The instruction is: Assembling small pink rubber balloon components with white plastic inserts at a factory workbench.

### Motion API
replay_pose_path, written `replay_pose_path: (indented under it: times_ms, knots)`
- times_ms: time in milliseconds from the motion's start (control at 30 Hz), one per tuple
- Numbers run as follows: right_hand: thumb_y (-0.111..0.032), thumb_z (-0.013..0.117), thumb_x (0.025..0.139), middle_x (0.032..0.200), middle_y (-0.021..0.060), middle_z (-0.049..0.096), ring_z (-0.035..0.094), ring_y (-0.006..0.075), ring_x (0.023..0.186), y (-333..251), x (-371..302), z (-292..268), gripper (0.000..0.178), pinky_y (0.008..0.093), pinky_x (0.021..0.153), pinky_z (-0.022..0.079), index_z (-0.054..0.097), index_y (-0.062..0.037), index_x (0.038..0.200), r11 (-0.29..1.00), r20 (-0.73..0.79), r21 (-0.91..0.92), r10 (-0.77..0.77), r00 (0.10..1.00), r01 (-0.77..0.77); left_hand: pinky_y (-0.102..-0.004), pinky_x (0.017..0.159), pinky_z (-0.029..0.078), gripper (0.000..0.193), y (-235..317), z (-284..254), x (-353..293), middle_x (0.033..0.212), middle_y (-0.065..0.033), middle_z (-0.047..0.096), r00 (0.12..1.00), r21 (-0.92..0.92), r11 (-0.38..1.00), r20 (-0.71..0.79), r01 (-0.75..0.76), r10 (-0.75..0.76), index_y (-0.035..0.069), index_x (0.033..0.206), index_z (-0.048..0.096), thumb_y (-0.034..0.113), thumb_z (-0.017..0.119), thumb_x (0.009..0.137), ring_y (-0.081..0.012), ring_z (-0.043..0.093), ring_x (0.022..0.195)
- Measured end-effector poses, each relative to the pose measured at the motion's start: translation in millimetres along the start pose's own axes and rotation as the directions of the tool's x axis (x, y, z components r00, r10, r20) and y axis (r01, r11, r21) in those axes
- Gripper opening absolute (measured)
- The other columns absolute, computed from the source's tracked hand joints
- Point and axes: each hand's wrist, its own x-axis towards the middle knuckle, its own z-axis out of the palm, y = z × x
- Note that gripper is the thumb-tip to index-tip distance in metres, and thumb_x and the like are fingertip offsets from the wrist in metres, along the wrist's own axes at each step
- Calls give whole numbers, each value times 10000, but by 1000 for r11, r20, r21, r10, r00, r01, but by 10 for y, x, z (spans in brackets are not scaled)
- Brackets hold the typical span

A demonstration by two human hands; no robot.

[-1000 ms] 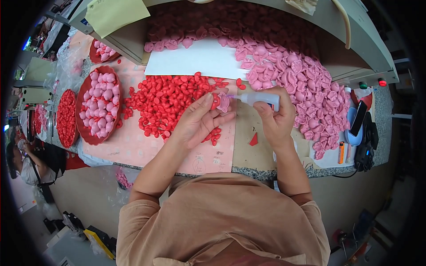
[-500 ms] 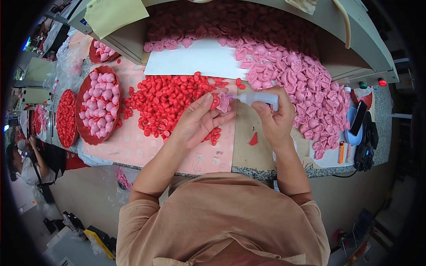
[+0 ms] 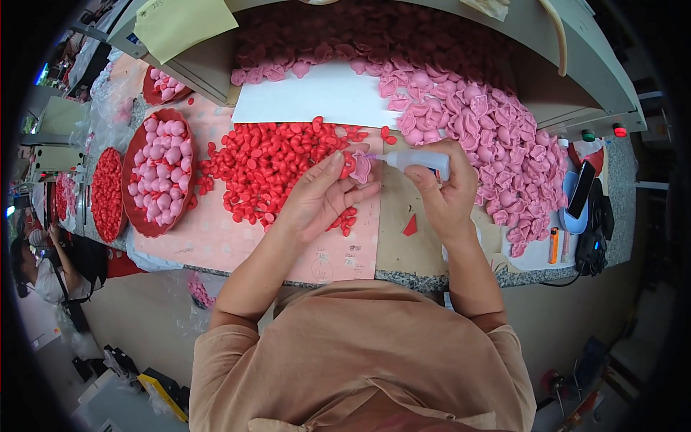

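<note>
My left hand (image 3: 315, 200) is over the near edge of the red heap, palm partly up. Between its thumb and fingertips it pinches a small pink moulded piece (image 3: 362, 167) with a frilled edge, beside a round red piece (image 3: 347, 165). My right hand (image 3: 455, 193) is wrapped round a translucent squeeze bottle (image 3: 414, 162) lying nearly level. The bottle's thin nozzle points left, its tip at the top of the pink piece; whether liquid comes out is too small to tell. Loose red pieces (image 3: 266, 165) lie beyond my left hand, and pink frilled pieces (image 3: 497, 155) beyond my right.
A red dish (image 3: 151, 232) of pink and red pieces stands at left, next to a tray of red pieces (image 3: 108, 191). White paper (image 3: 302, 97) lies under the overhanging housing. A phone (image 3: 581, 189) and an orange tube (image 3: 553, 246) are at right. Another person (image 3: 54, 263) is far left.
Both hands keep nearly the same place and grip, with the nozzle still at the pink piece. The view has shifted very slightly.
</note>
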Motion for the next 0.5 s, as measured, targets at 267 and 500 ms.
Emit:
replay_pose_path:
  times_ms: [267, 500]
  knots:
    - [-149, 695, 804, 769, 44, 571, 526, 90, 663, 8, 1, -23, 233, 214, 591, 411, 538, -9, 905, 1000, 12, -23, 10, 1000, -10, -433, 983, 437, 415, -10, -8, 0, 1171, -122, 552, 999, -11, 1000, -40, 3, -4, -4, 1282, 428, 254, 453, 959, -229, 546, 1101]
    - [-145, 701, 797, 767, 47, 568, 526, 97, 659, 28, 5, -19, 238, 217, 591, 410, 538, -10, 906, 999, 0, -45, -12, 1000, 12, -444, 992, 425, 415, -10, -22, 4, 1208, -128, 536, 1000, -10, 1000, -22, 16, -16, 0, 1293, 412, 246, 450, 960, -233, 541, 1110]
